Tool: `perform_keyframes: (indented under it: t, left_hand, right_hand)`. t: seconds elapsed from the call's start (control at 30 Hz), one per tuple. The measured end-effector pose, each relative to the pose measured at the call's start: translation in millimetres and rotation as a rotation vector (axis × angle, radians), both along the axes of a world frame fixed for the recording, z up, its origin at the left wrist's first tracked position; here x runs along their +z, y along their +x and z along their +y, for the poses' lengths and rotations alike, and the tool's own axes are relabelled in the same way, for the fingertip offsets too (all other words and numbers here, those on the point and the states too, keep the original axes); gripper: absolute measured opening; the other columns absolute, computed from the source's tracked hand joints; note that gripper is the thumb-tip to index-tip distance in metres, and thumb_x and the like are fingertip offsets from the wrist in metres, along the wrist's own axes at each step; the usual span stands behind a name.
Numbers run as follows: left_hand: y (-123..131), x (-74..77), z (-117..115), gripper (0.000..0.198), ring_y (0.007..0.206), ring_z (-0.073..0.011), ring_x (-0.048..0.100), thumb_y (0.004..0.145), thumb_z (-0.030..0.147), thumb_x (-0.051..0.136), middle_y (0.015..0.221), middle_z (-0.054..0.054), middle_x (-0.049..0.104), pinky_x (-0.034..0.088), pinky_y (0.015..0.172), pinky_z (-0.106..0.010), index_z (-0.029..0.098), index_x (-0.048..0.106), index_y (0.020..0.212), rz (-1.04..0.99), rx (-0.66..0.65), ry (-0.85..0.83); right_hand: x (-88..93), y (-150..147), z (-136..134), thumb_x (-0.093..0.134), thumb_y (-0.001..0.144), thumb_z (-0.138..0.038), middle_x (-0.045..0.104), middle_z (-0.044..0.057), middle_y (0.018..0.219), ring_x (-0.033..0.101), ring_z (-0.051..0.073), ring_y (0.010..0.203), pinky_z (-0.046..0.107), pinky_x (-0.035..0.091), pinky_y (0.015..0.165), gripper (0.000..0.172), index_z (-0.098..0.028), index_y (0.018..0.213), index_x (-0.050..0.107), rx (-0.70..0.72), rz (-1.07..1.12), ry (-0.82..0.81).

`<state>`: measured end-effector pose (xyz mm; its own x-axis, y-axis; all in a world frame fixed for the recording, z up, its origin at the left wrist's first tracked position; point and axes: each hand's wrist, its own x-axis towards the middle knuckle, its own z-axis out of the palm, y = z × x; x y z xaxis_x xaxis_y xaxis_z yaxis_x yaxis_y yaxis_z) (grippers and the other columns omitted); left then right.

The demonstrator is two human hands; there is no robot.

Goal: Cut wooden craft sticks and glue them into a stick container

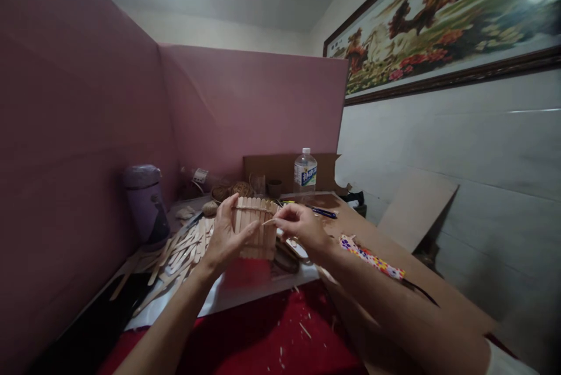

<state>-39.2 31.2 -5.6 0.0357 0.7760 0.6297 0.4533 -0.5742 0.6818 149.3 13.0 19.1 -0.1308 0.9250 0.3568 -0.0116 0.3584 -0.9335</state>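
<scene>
While the left hand (227, 233) grips the left side of a curved-looking panel of pale wooden craft sticks (255, 236), its thumb pressed across the face, the right hand (303, 228) is at the panel's upper right, thumb and forefinger closed on a thin pale strip (269, 222); whether that is wood or twine is too small to tell. The panel is held roughly upright between the two hands, above the worktop, with a light-brown twine band (254, 209) running across the sticks near their rounded tops. Left of it lies a loose heap of flat wooden sticks (188, 251), beside a purple cylindrical flask (146, 207). Behind the hands are a brown ball of twine (242, 189) and a clear plastic bottle with a white cap and blue label (305, 174). To the right lie a dark-blue pen (324, 212) and a white flower-patterned object (372, 258). Pale splinters (305, 330) dot the deep-red cloth (254, 343) nearest the person.
</scene>
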Motion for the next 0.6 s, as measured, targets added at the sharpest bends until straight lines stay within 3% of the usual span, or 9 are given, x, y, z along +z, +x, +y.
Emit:
perform_keyframes:
  t: [0.1, 0.23, 0.4, 0.6]
  left_hand:
    - [1.3, 0.9, 0.1, 0.071, 0.127, -0.0291, 0.038, 0.073, 0.047, 0.063, 0.135, -0.01, 0.037, 0.029, 0.106, -0.051, 0.025, 0.034, 0.133, 0.011, 0.023, 0.008]
    - [2.1, 2.6, 0.3, 0.071, 0.125, -0.0293, 0.039, 0.072, 0.048, 0.064, 0.131, -0.011, 0.04, 0.029, 0.106, -0.051, 0.024, 0.036, 0.132, -0.009, 0.049, 0.005]
    - [1.7, 3.1, 2.4, 0.072, 0.125, -0.0301, 0.039, 0.07, 0.049, 0.065, 0.13, -0.011, 0.04, 0.029, 0.106, -0.052, 0.023, 0.036, 0.132, -0.004, 0.051, 0.012]
    - [2.5, 0.7, 2.9, 0.072, 0.125, -0.0294, 0.039, 0.071, 0.048, 0.065, 0.131, -0.01, 0.039, 0.029, 0.106, -0.05, 0.024, 0.036, 0.132, 0.007, 0.056, 0.036]
  right_hand:
    - [7.8, 22.4, -5.9, 0.067, 0.065, -0.028, 0.057, -0.002, 0.063, 0.054, 0.011, 0.056, 0.025, 0.048, 0.051, 0.017, -0.017, 0.068, 0.054, 0.023, -0.016, -0.038]
    - [3.6, 46.0, -12.9, 0.058, 0.068, -0.014, 0.059, -0.001, 0.063, 0.055, 0.011, 0.055, 0.023, 0.047, 0.051, 0.002, -0.016, 0.068, 0.058, -0.12, -0.514, 0.01]
    - [-7.2, 61.7, -9.5, 0.054, 0.064, -0.003, 0.066, 0.003, 0.071, 0.059, 0.014, 0.067, 0.023, 0.043, 0.058, 0.018, -0.016, 0.067, 0.066, -0.201, -0.808, 0.043]
    - [-17.5, 71.8, 2.1, 0.057, 0.054, -0.001, 0.062, 0.002, 0.055, 0.051, 0.013, 0.052, 0.024, 0.03, 0.049, 0.021, -0.017, 0.059, 0.069, -0.271, -1.098, 0.028]
